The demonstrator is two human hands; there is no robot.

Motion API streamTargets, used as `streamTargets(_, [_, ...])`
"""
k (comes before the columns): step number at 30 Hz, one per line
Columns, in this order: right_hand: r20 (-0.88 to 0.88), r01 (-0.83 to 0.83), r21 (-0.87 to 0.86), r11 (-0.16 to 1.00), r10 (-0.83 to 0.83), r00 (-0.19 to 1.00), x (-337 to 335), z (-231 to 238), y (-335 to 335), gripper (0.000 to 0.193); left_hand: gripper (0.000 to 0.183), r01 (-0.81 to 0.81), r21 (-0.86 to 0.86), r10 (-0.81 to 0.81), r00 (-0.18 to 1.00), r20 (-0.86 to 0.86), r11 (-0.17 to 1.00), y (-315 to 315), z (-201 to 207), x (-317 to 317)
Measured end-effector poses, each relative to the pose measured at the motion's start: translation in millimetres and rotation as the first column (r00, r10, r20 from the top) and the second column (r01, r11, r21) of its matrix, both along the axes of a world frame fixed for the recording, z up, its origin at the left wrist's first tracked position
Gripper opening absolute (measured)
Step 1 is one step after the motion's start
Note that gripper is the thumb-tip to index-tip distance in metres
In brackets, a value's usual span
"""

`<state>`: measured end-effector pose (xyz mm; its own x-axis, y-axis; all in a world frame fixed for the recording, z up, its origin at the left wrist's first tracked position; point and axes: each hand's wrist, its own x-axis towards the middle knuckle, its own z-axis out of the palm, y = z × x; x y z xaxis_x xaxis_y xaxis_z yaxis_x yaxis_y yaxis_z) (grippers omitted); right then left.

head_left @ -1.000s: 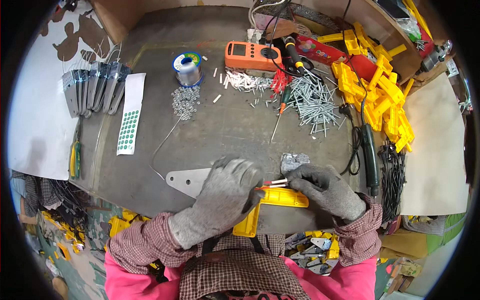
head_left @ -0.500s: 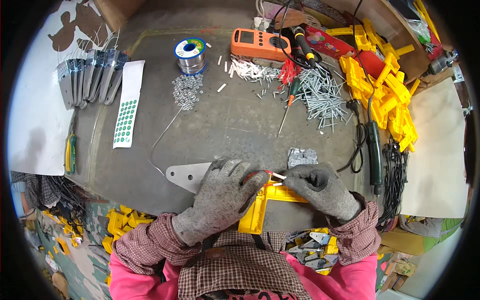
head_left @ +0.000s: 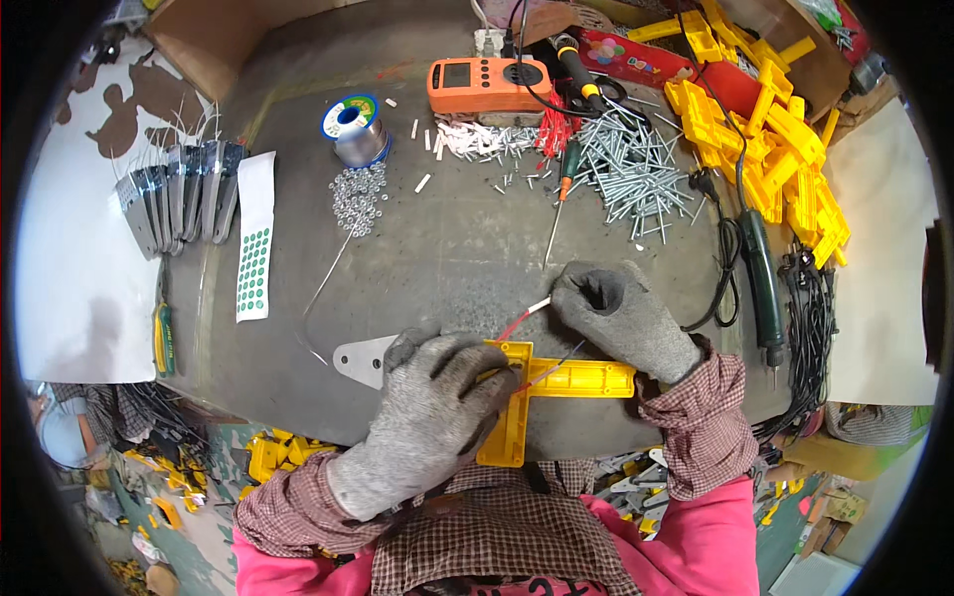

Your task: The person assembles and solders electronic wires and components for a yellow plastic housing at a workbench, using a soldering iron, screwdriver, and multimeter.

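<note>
My left hand [head_left: 427, 412], in a grey glove, is closed over the yellow T-shaped plastic housing [head_left: 581, 378] near the table's front edge. From under that hand a metal plate with holes [head_left: 360, 360] sticks out to the left. A red wire [head_left: 513, 326] rises from the housing, a white sleeve [head_left: 539, 305] on its end. My right hand [head_left: 621, 318], also gloved, pinches by the sleeve's tip above and right of the housing. A thin dark wire [head_left: 556, 366] slants over the housing towards the right hand's underside; its far end is hard to make out.
A solder spool [head_left: 356, 134] stands beyond small nuts [head_left: 358, 199]. At the back are an orange meter [head_left: 487, 83] and a heap of screws [head_left: 636, 169]. A screwdriver [head_left: 561, 204] points towards me. To the right lie a dark green corded tool [head_left: 760, 283] and yellow parts [head_left: 785, 159].
My right hand has moved up and away from the housing, drawing the red wire and its white sleeve outward. My left hand stays on the housing. The whole view has shifted slightly.
</note>
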<state>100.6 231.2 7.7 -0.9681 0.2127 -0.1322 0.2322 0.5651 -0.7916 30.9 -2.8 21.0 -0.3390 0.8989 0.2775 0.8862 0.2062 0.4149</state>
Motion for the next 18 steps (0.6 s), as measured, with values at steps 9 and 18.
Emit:
streamTargets(9, [-0.279, -0.322, 0.523, 0.789, 0.516, 0.810, -1, 10, -17, 0.037, 0.041, 0.137, -0.138, -0.153, 0.982, -0.111, 0.981, -12, 12, -9])
streamTargets(18, [-0.328, -0.364, 0.020, 0.931, 0.350, 0.877, -3, 1, -25, 0.016, 0.043, -0.001, -0.093, 0.008, 0.997, 0.076, 0.996, -18, 19, -2])
